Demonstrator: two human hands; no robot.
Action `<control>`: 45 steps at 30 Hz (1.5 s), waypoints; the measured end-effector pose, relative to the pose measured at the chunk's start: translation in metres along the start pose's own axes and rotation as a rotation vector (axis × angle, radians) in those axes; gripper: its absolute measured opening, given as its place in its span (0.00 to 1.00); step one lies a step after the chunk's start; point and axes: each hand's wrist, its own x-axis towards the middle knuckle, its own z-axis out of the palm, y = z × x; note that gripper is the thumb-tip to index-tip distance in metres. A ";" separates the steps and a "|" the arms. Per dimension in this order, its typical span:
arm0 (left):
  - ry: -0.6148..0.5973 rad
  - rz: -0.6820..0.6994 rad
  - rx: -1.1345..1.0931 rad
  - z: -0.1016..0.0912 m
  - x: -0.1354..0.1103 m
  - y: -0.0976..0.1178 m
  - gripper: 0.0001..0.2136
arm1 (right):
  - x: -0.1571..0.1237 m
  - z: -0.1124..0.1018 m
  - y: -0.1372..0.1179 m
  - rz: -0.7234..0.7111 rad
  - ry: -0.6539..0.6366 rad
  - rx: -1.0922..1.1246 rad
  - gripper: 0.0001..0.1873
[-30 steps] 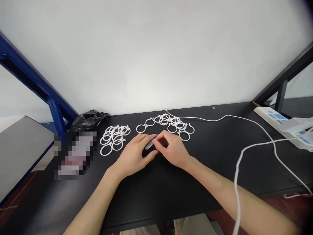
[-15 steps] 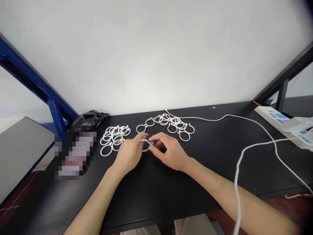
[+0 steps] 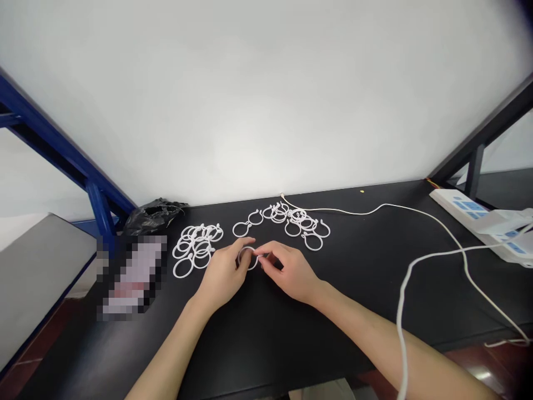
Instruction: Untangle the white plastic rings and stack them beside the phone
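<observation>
Both of my hands meet over the black table (image 3: pixel 291 333), pinching one white plastic ring (image 3: pixel 249 257) between them. My left hand (image 3: pixel 222 272) grips the ring's left side with thumb and fingers. My right hand (image 3: pixel 289 269) pinches its right end. A heap of closed white rings (image 3: pixel 195 247) lies just left of my left hand. Another scatter of white rings (image 3: pixel 291 219), some with open ends, lies beyond my hands near the wall.
A crumpled black plastic bag (image 3: pixel 152 214) sits at the back left beside a blurred object (image 3: pixel 131 272). A white cable (image 3: pixel 416 261) runs across the right side to a white power strip (image 3: pixel 483 219). A blue frame leg (image 3: pixel 97 208) stands at left.
The ring went from half hidden between my fingers to held up between both hands. The view shifted down slightly, and my hands stay in the same place.
</observation>
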 end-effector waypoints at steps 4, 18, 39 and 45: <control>0.057 0.190 0.092 0.004 -0.003 -0.005 0.18 | 0.002 0.000 0.005 0.076 0.065 0.011 0.08; 0.079 0.307 0.217 0.017 -0.001 -0.020 0.18 | 0.007 -0.007 0.012 0.194 -0.025 0.062 0.05; 0.466 0.129 0.423 0.007 -0.001 -0.036 0.18 | 0.004 -0.002 0.015 0.237 -0.036 0.061 0.15; 0.446 -0.160 0.647 -0.005 -0.006 -0.052 0.21 | 0.003 -0.006 0.009 0.215 -0.114 -0.033 0.08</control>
